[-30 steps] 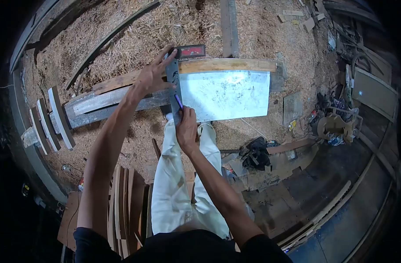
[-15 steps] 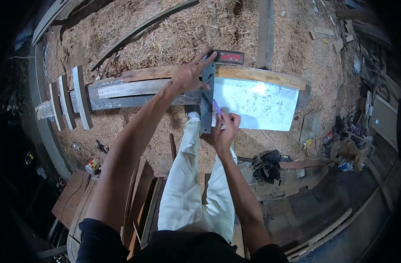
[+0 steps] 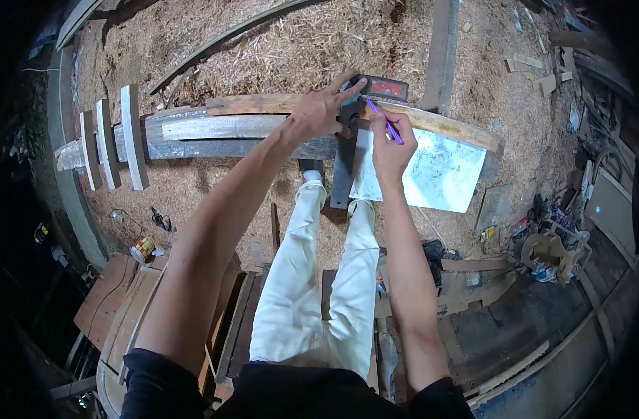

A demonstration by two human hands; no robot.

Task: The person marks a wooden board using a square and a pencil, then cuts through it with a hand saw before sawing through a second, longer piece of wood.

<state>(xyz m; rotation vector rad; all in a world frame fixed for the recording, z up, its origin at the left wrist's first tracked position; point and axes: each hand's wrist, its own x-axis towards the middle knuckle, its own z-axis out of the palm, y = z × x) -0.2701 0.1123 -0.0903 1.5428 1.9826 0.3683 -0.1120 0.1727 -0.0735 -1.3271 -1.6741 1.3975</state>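
A try square (image 3: 344, 171) lies across the wooden beam. Its dark stock with a red inset (image 3: 388, 88) sits at the far edge. My left hand (image 3: 319, 113) presses on the square with stretched, spread fingers, the thumb near the blade and a fingertip at the stock. My right hand (image 3: 391, 150) pinches a purple pen (image 3: 390, 130), its tip by the square's far end, over the brown wood strip (image 3: 455, 128). Whether the tip touches the wood is hard to tell. Beneath my right hand a pale, smudged sheet (image 3: 438, 174) extends to the right.
Three short wood pieces (image 3: 129, 136) lie crosswise on the beam's left part (image 3: 225, 128). Wood shavings (image 3: 284, 63) cover the ground. A long plank (image 3: 441, 56) runs away at the back. A torn carton (image 3: 546, 251) and scraps lie at right, a small tub (image 3: 142, 248) at left.
My right hand has moved away from me along the square with the pen, from the near part of the blade to its far end. My left hand stays on the square.
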